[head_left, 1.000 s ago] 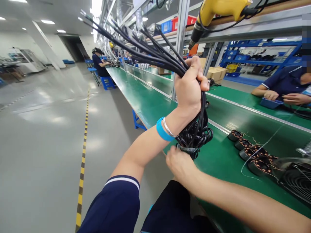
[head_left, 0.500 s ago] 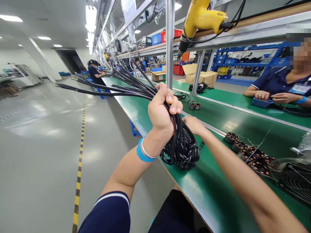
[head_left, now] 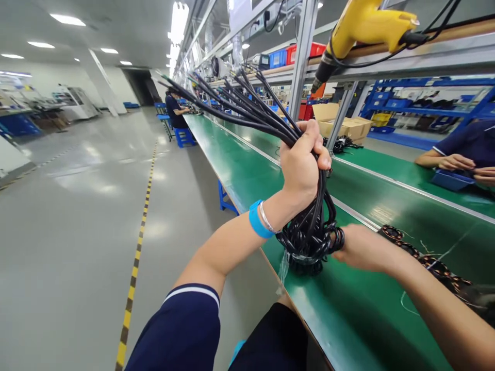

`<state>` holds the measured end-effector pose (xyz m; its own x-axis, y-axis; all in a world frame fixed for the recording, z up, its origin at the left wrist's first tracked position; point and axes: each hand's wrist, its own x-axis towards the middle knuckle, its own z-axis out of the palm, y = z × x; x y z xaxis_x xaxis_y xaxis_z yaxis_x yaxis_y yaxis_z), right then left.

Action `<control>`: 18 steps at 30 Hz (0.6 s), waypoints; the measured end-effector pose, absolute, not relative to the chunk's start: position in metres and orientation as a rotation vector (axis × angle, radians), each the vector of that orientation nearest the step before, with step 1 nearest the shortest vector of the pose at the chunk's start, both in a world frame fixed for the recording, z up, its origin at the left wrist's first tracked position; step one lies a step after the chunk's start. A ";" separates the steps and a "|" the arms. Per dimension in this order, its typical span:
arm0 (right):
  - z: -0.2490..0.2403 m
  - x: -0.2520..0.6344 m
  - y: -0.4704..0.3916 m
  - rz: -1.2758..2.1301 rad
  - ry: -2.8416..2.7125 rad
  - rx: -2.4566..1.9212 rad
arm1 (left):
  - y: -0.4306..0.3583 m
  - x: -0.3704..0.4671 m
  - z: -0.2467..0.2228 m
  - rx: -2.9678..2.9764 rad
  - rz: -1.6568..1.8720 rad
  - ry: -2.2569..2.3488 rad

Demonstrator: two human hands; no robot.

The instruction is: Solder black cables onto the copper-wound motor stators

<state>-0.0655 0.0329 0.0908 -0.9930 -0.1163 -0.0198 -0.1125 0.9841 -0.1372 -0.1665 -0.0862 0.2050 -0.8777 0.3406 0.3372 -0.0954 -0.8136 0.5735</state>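
Observation:
My left hand (head_left: 303,164) is closed around the upper part of a bundle of black cables (head_left: 263,116). Their loose ends fan out up and to the left, some with green tips. Below my fist the cables run down into a thick coiled mass just over the bench, with a clear plastic strip (head_left: 303,258) round its lower part. At the coil's right side, my right hand (head_left: 358,247) grips some of the cable loops; its fingertips are hidden behind them.
Copper-wound rings (head_left: 415,252) lie on the green bench (head_left: 247,165) at right. A yellow heat gun (head_left: 359,31) hangs above. Across the bench, a person's hands (head_left: 458,162) are at a blue bin (head_left: 450,179). A metal post (head_left: 303,62) and cardboard boxes (head_left: 346,123) stand beyond.
My right hand has come down from behind the bundle to the coil's right side and taken hold of loops. The cable ends point higher, the plastic strip shows, and the view has turned left.

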 end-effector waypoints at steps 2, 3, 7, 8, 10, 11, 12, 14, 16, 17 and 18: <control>0.083 -0.030 0.006 -0.248 2.952 -0.386 | -0.074 -0.168 0.204 0.628 2.700 0.824; 0.077 -0.018 -0.011 -0.267 2.917 -0.473 | -0.067 -0.167 0.203 0.626 2.685 0.831; 0.046 -0.029 -0.074 0.211 3.142 -0.928 | -0.043 -0.153 0.201 0.641 2.608 0.902; 0.041 -0.040 -0.081 0.230 3.154 -0.937 | -0.039 -0.149 0.201 0.656 2.599 0.913; 0.036 -0.055 -0.087 0.240 3.173 -0.923 | -0.034 -0.143 0.201 0.697 2.595 0.921; 0.037 -0.056 -0.086 0.229 3.179 -0.915 | -0.034 -0.141 0.201 0.724 2.598 0.918; 0.040 -0.052 -0.084 0.199 3.185 -0.914 | -0.036 -0.141 0.201 0.745 2.605 0.912; 0.049 -0.030 -0.078 0.085 3.182 -0.915 | -0.042 -0.146 0.201 0.769 2.621 0.899; 0.058 -0.001 -0.068 -0.106 3.149 -0.874 | -0.051 -0.155 0.202 0.745 2.638 0.880; 0.062 0.013 -0.060 -0.117 3.147 -0.811 | -0.057 -0.160 0.202 0.716 2.647 0.864; 0.065 0.024 -0.049 -0.097 3.139 -0.703 | -0.063 -0.166 0.201 0.683 2.653 0.846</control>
